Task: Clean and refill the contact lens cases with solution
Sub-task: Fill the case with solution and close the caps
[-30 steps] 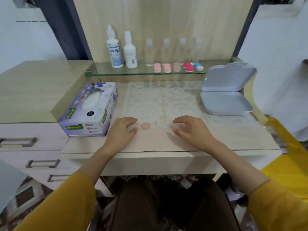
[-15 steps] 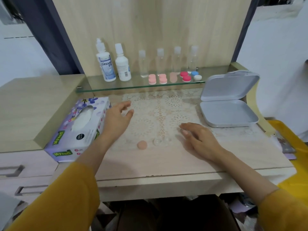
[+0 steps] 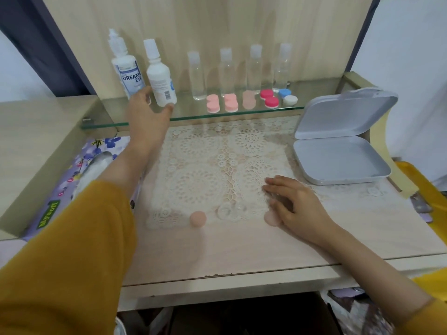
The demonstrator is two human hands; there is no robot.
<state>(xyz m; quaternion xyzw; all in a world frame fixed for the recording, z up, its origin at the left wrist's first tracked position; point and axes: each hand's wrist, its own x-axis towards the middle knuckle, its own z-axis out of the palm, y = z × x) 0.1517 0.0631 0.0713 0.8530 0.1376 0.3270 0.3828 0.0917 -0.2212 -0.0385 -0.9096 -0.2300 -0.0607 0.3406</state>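
My left hand (image 3: 147, 117) reaches up to the glass shelf (image 3: 242, 112). Its thumb and fingers sit on either side of the base of a white solution bottle (image 3: 159, 78), which stands upright on the shelf. A "Dream Eye" bottle (image 3: 125, 68) stands just to its left. On the lace mat (image 3: 205, 165) lies a clear, uncapped lens case (image 3: 229, 210) with one peach cap (image 3: 197, 218) to its left. A second peach cap (image 3: 271, 218) lies by my right hand (image 3: 292, 206), which rests on the mat with relaxed fingers.
The shelf also carries several small clear bottles (image 3: 226, 71) and several closed lens cases in pink (image 3: 212, 103), peach, red (image 3: 269, 98) and blue-white. An open grey tin (image 3: 338, 160) stands at the right. A tissue box (image 3: 79, 175) lies at the left under my forearm.
My left hand has risen from the table by the peach cap to the white bottle on the shelf. My right hand has stayed on the mat, and the view has tilted upward.
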